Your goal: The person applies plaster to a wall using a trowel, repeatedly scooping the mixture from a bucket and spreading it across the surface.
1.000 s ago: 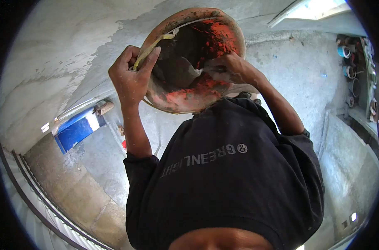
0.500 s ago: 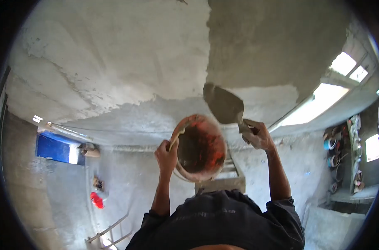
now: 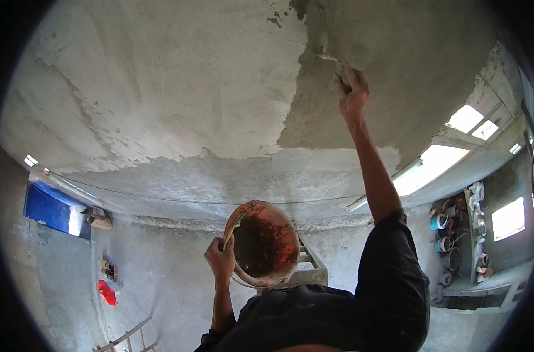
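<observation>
An orange-red bucket, its inside smeared with grey mortar, hangs tilted in front of my chest. My left hand is closed on its rim and handle at the left side. Up high, my right hand grips the trowel, whose blade lies nearly edge-on against the wall and is mostly hidden. Darker, wet-looking plaster surrounds the right hand. A paler, drier plaster area borders it on the left with a ragged edge.
Below the bucket stands a wooden ladder or stand. Another ladder shows at the lower left, near a red object. Several buckets stand at the right, beside a ledge. A thin cable runs along the wall.
My right hand has swung up from beside the bucket to the wall with the trowel. The view has tilted upward, and the bucket and left hand sit lower and further left.
</observation>
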The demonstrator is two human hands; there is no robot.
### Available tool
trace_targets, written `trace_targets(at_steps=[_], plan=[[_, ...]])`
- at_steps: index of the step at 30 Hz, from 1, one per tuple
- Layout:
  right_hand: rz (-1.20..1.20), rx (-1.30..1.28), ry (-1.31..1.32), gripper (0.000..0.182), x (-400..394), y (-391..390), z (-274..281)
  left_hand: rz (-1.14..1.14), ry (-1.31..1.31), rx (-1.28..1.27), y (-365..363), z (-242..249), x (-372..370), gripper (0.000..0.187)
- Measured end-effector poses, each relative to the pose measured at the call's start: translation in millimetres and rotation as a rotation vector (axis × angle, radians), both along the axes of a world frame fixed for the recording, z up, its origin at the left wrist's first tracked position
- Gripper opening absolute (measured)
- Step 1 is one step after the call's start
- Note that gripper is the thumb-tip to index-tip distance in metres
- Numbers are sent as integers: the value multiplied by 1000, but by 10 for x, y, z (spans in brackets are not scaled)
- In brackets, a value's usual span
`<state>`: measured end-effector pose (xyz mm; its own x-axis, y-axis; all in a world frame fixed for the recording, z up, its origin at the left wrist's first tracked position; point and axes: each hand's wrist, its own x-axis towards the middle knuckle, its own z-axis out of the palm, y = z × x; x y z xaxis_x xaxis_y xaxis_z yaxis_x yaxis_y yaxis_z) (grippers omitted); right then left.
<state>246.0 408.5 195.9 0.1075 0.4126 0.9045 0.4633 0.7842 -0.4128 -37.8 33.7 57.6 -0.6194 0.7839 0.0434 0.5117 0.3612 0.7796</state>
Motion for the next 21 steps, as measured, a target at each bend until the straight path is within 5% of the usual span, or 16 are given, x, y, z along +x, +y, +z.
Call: trace_targets(at_steps=[6, 13, 19, 21], plan=[[-308, 123, -188, 47, -236, 77, -92, -19, 13, -1, 7, -57, 5, 37], [-391, 85, -308, 43, -294, -154, -544, -10, -27, -38, 31, -70, -47, 40], [-159, -78, -317, 44, 2, -566, -674, -23, -61, 16, 13, -34, -47, 41], [98, -210, 56, 40, -6, -545, -546, -34, -34, 9, 29, -62, -50, 39]])
